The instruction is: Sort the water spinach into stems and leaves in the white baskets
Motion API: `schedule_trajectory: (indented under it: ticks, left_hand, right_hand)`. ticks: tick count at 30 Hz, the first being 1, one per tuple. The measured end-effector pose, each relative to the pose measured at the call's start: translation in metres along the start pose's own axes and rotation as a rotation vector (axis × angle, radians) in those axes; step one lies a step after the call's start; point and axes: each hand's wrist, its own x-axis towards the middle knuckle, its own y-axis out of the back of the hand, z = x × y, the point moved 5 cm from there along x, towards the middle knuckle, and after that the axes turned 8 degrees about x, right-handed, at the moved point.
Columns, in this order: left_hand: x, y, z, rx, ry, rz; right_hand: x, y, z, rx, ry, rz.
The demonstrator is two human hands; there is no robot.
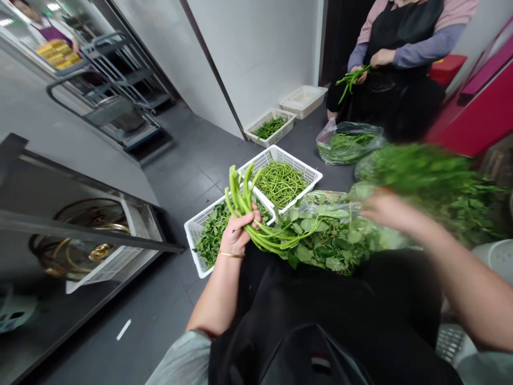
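Note:
My left hand (240, 230) is closed around a bunch of long green stems (276, 235), whose thick ends stick up above the fist and whose thin ends trail to the right. My right hand (380, 210) is smeared by motion, so its fingers and anything in them cannot be made out. It hovers over the right end of a heap of leafy greens (324, 246) lying partly on a clear plastic bag in front of my lap. Just beyond it is a blurred mass of feathery greens (425, 168).
A white basket of leaves (196, 230) and one of cut stems (316, 176) stand ahead. Further back are a smaller basket (289, 126), a pale tub (306, 104) and a bag of greens (340, 147). A co-worker (404, 43) handles green stems. A metal shelf (136, 235) stands left.

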Motion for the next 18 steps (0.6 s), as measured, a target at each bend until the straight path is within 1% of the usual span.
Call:
schedule_trajectory:
  ticks: [1,2,3,6,7,8,10,11,12,13,15,18]
  left_hand:
    - [-0.002,-0.001,0.004,-0.02,-0.034,-0.005]
    - [-0.003,-0.002,0.006,-0.034,-0.062,0.003]
    - [-0.005,-0.003,0.007,-0.045,-0.087,0.025]
    - [-0.007,-0.009,0.007,-0.075,-0.106,0.116]
    - [-0.007,-0.01,0.007,-0.089,-0.102,0.14]
    - [-0.007,-0.012,0.007,-0.105,-0.097,0.158]
    - [-0.007,-0.014,0.008,-0.139,-0.081,0.181]
    - [-0.007,-0.016,0.008,-0.154,-0.07,0.189]
    - [-0.007,-0.017,0.008,-0.168,-0.056,0.195]
    - [-0.007,-0.019,0.008,-0.183,-0.041,0.196]
    - [-0.008,-0.023,0.007,-0.218,-0.012,0.18]
    - [-0.009,-0.027,0.006,-0.258,0.015,0.135]
  right_hand:
    - [-0.003,-0.002,-0.004,-0.031,0.016,0.06]
    - [-0.008,-0.004,-0.014,-0.055,0.066,0.125]
    - [-0.015,-0.007,-0.028,-0.064,0.151,0.17]
    - [-0.04,-0.021,-0.073,-0.099,0.451,0.176]
    - [-0.049,-0.023,-0.082,-0.115,0.514,0.203]
    - [-0.057,-0.024,-0.088,-0.133,0.549,0.256]
    - [-0.071,-0.024,-0.091,-0.175,0.573,0.403]
    - [-0.075,-0.026,-0.092,-0.202,0.587,0.45]
    - [-0.076,-0.031,-0.092,-0.24,0.609,0.463]
    - [-0.074,-0.038,-0.093,-0.291,0.635,0.447]
    - [-0.061,-0.057,-0.095,-0.421,0.674,0.35]
    - [-0.03,-0.082,-0.093,-0.61,0.623,0.176]
